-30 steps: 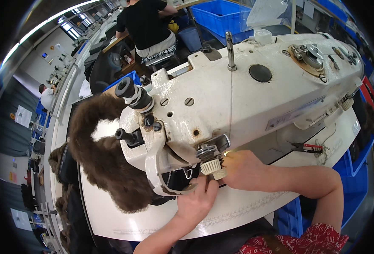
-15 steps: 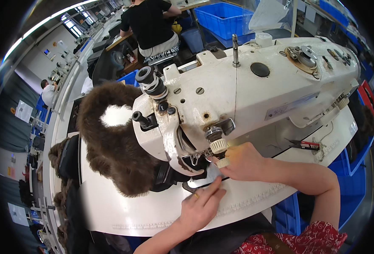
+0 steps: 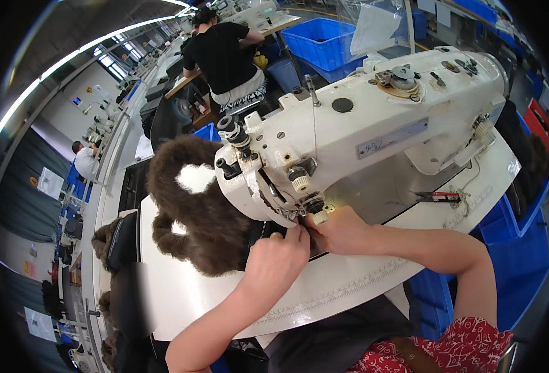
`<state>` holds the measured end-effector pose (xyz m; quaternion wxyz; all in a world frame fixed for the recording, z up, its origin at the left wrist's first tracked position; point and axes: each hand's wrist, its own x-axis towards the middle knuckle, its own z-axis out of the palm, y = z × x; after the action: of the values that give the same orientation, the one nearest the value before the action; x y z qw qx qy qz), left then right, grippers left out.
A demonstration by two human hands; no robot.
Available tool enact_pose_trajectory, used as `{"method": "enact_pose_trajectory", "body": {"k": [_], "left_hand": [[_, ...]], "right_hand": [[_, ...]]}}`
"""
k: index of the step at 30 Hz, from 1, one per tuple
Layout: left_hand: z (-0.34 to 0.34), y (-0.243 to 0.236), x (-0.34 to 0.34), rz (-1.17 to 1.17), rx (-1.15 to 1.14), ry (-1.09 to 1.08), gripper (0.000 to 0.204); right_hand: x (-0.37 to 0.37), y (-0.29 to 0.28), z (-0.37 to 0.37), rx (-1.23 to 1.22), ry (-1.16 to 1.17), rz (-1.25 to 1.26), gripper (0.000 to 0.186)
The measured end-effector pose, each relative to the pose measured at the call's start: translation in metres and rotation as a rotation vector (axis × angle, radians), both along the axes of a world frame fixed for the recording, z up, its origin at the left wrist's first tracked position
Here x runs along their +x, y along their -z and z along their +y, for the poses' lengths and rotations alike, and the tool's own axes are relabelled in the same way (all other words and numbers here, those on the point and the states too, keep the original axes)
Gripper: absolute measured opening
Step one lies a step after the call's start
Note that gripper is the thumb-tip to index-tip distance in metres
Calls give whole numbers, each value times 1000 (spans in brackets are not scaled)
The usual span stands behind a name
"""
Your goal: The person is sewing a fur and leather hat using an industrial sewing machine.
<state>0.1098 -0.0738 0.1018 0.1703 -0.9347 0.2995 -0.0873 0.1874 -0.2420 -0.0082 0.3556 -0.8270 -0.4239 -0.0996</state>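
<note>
A white industrial sewing machine (image 3: 374, 105) fills the middle of the view. Beneath its head, my left hand (image 3: 277, 255) is closed on black fabric (image 3: 255, 239), which has a zipper and joins a brown fur piece (image 3: 209, 245) lying looped to the left. My right hand (image 3: 343, 230) is closed beside the presser foot, just right of my left fingertips; what it grips is mostly hidden by the fingers and machine. Red-and-black thread snips (image 3: 441, 197) lie on the white worktable (image 3: 349, 286) to the right, by loose threads.
More fur-trimmed dark pieces (image 3: 109, 239) are piled at the left. Blue bins stand at the right (image 3: 517, 261) and behind the machine (image 3: 318, 43). A co-worker in black (image 3: 221, 59) sits ahead; another person in white (image 3: 86, 160) is at the far left.
My left hand has moved up and right from the table's front, back to the needle area. My right hand stays there. The view has shifted, and the fur piece appears farther right.
</note>
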Motion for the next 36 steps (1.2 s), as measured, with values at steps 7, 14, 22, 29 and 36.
{"method": "enact_pose_trajectory", "body": {"k": [7,14,22,29,36], "left_hand": [[29,-14,-6,277,-127,-318,13],[34,8,-19,273,-632,-402,15],[32,10,-19,160,-602,-326,14],[40,8,-13,206,-678,-336,11],[37,5,-9,227,-729,-398,10]], "right_hand": [[5,1,-2,-160,-57,-53,15],[-3,-1,-3,-22,-10,-36,21],[-16,-4,-10,212,-228,-199,16],[-21,2,-10,66,-247,-274,11],[-22,2,-8,123,-226,-304,13]]}}
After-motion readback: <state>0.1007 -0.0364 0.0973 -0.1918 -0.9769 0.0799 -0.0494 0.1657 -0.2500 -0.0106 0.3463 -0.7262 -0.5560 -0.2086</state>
